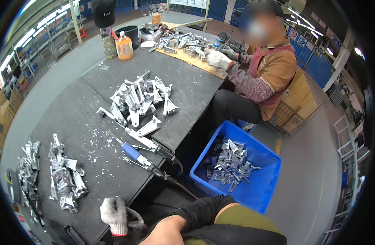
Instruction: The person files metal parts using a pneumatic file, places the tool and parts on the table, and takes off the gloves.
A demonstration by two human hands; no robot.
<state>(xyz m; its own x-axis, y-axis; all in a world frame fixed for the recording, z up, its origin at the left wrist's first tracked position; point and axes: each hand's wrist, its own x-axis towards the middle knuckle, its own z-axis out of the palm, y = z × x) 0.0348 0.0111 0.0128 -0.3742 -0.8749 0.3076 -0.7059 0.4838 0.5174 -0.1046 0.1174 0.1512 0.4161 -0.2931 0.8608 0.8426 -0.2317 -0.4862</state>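
Note:
My left hand [112, 215], in a whitish knitted glove with a red cuff, is over the near edge of the black worktable. Its fingers are curled in, and whatever they may hold is hidden. Close against it is my right hand [135, 221] in a greyer glove, its fingers mostly out of sight. Left of the hands lies a row of silver metal brackets [65, 179]. Beyond them, a blue-handled air tool [132, 152] and a second, silver air tool [140, 139] rest at the table edge, hoses trailing off.
A large pile of metal brackets [140, 96] covers the table's middle; another row [29, 175] lies far left. A blue bin [263, 179] with brackets stands right, below table height. Across the corner sits a gloved co-worker [273, 69]. An orange-filled bottle [124, 47] stands at the back.

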